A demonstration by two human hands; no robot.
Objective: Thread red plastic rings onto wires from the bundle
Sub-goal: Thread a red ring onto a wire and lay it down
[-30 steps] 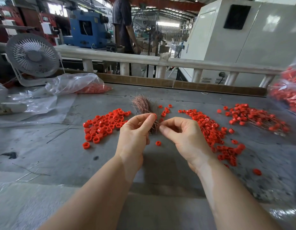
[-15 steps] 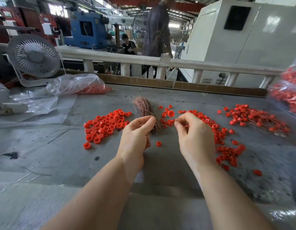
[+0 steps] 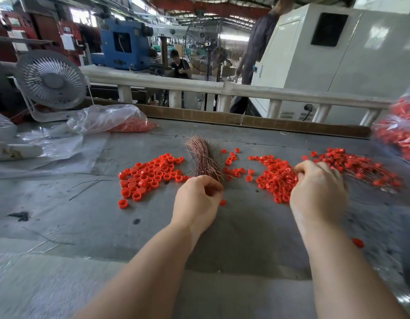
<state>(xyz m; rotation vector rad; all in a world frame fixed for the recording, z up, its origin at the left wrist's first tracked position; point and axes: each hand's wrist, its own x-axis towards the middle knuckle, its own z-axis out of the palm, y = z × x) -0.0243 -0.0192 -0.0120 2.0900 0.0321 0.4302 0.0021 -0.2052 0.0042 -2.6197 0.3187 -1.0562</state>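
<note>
On the far right of the counter [image 3: 233, 226] lies what I take for the finished work: a spread of rings already sitting on thin wires [image 3: 369, 166]. It is a fair heap, but the job looks far from over. The copper wire bundle [image 3: 205, 157] in the middle is thick with bare strands, and loose red rings wait in two piles, one to the left [image 3: 151, 173] and one to the right [image 3: 276, 178] of it (bags of more stand at both edges). My left hand [image 3: 197, 201] curls its fingers at the bundle's near end, gripping it there as far as I can see. My right hand [image 3: 319, 189] is over the right pile, fingers bent; whether they pinch a ring or wire I cannot tell.
</note>
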